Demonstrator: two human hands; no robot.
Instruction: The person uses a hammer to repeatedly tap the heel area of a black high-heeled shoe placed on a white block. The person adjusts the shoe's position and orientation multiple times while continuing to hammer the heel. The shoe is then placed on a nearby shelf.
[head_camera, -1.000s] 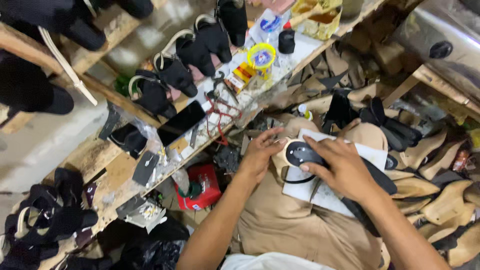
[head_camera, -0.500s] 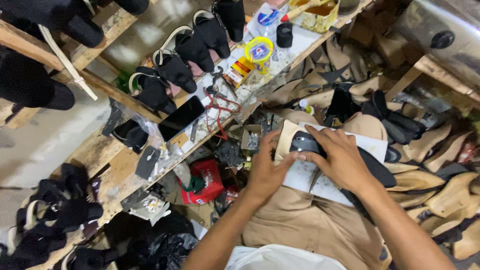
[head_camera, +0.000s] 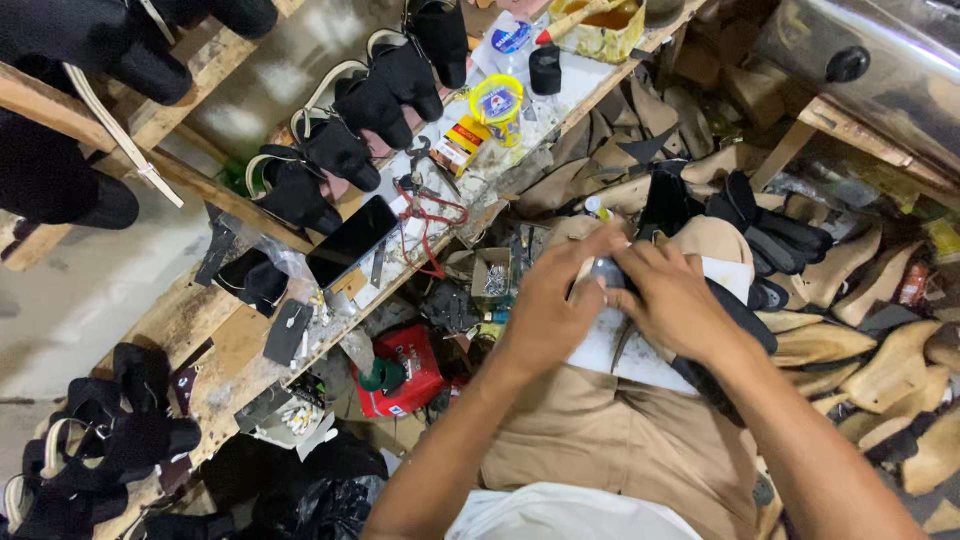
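A black shoe (head_camera: 738, 322) lies across my lap on a white sheet (head_camera: 622, 352) over my tan trousers. My right hand (head_camera: 678, 302) clasps the shoe's front part from above. My left hand (head_camera: 552, 300) presses against the same end from the left, fingers curled over the toe. Both hands touch each other there, and the toe is mostly hidden beneath them.
A cluttered wooden bench (head_camera: 200, 330) runs diagonally at left with black shoes (head_camera: 340, 150), a dark phone (head_camera: 350, 240), red-handled pliers (head_camera: 432, 212), a yellow tin (head_camera: 497, 100). A red can (head_camera: 405, 372) and a small box of nails (head_camera: 493, 276) sit below. Tan shoe lasts (head_camera: 880, 350) pile at right.
My left hand has moved from beside the shoe onto its toe end, meeting the right hand. The view has drifted slightly.
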